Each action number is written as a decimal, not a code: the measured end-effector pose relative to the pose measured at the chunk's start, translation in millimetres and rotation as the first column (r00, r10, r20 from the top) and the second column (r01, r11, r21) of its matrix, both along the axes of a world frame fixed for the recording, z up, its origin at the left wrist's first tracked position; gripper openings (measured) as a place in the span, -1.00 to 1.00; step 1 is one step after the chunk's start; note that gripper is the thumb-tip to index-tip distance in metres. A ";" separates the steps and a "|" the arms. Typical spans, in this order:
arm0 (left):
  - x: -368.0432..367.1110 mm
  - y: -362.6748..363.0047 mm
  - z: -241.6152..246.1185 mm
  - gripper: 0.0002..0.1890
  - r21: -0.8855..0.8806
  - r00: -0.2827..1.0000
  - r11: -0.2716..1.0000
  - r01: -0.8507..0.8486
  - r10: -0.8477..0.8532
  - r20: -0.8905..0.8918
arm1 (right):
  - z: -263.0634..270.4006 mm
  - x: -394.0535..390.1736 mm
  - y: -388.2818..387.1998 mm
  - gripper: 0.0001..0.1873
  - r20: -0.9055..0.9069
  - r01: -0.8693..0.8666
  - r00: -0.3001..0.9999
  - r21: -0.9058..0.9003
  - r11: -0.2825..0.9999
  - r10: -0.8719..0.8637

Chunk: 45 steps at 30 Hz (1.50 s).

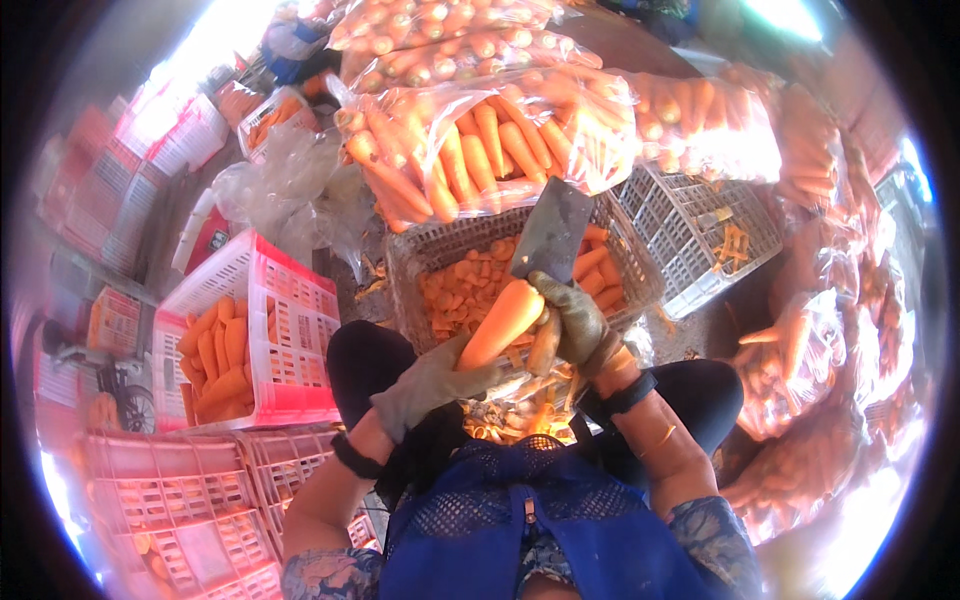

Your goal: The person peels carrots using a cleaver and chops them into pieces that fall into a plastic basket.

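My gloved left hand (pixel 435 379) holds a thick carrot (pixel 501 326) by its lower end, its broad end tilted up to the right. In my gloved right hand (pixel 576 319) is a cleaver, gripped by its wooden handle (pixel 545 345). The dark cleaver blade (pixel 551 232) points up and away from me, close beside the carrot's broad end. Beneath both hands stands a dirty plastic crate (pixel 409 277) between my knees. Cut carrot pieces (pixel 465 292) fill its left part, and longer carrots (pixel 598 270) lie at its right.
A large clear bag of carrots (pixel 487 150) stands beyond the crate. On the left is a pink-and-white crate (pixel 296 337) with carrots. A grey crate (pixel 697 225) sits at right, near stacked carrot bags (pixel 795 352). Peelings (pixel 517 420) lie below my hands. Another person (pixel 292 45) sits far back.
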<state>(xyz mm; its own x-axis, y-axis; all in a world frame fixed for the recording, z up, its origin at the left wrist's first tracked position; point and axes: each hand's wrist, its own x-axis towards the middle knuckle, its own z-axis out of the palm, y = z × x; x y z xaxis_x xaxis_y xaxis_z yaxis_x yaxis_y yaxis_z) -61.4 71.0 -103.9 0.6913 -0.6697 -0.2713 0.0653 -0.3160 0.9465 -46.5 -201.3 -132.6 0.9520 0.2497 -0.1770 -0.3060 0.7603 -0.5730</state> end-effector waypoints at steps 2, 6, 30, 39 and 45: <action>-1.8 -16.9 -9.1 -0.31 0.080 0.991 0.997 -0.016 0.005 0.135 | -5.6 -1.4 5.3 -0.64 -0.029 -0.045 0.999 -0.036 0.998 0.044; -18.9 -31.1 0.3 -0.41 0.152 0.974 0.963 -0.224 0.227 -0.005 | 15.3 -6.8 -0.9 -0.65 -0.054 -0.024 0.999 -0.437 0.899 0.000; -8.5 15.4 30.7 -0.52 0.062 0.934 0.933 -0.354 0.356 -0.016 | -24.0 -14.1 -54.8 -0.68 0.148 0.635 0.698 -0.580 -0.510 0.701; 13.6 -12.1 20.2 -0.44 -0.320 0.861 0.874 -0.365 0.448 0.240 | 24.9 -0.6 10.2 -0.61 -0.101 -0.026 0.994 -0.636 0.771 -0.050; 17.6 -58.8 14.1 -0.18 -0.498 0.558 0.864 -0.073 0.449 0.698 | -42.1 -6.6 39.0 -0.54 0.044 -0.200 0.977 -0.152 0.968 0.209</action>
